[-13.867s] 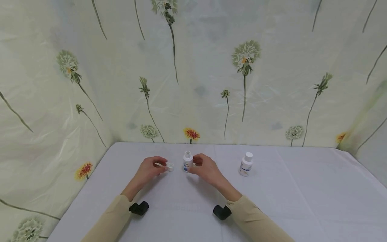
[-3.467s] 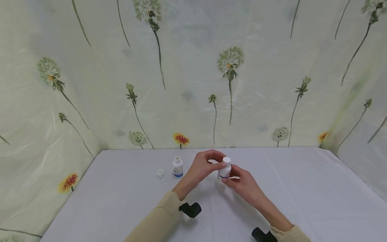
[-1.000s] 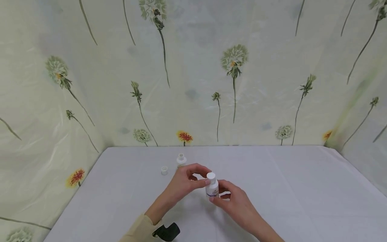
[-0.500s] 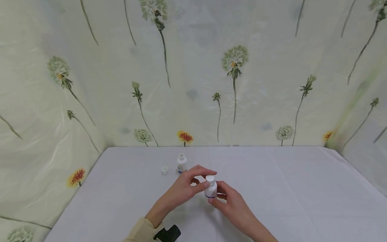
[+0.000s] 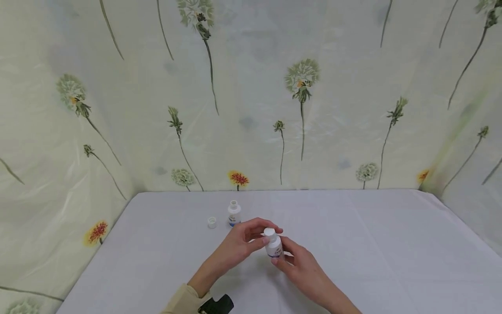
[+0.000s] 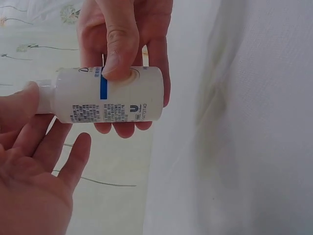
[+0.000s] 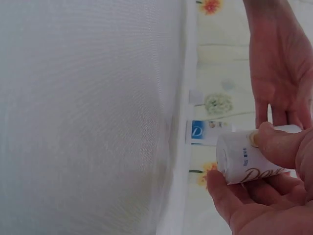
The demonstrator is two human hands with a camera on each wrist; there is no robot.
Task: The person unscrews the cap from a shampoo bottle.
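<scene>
A small white bottle (image 5: 274, 249) with a printed label is held between both hands, its top leaning slightly left in the head view. My right hand (image 5: 303, 268) grips the body, thumb pressed on the label (image 6: 132, 98). Thumb and fingers of my left hand (image 5: 237, 244) pinch the white cap (image 5: 269, 232), which sits on the bottle's neck. In the right wrist view the held bottle (image 7: 244, 154) shows brown lettering. Behind the left hand stands a second white bottle (image 5: 234, 213), upright and uncapped. Its left neighbour is a loose white cap (image 5: 211, 223), lying hollow side up.
A pale cloth covers the table (image 5: 372, 253). Along its back edge rises a flower-printed curtain (image 5: 251, 144), which also closes in the left and right sides. A black wrist camera (image 5: 216, 304) is strapped at the left sleeve.
Earlier, my hands were at the loose cap and uncapped bottle. Both then took the capped bottle and brought it nearer; over the last second it tips slightly left while the left fingers shift on its cap.
</scene>
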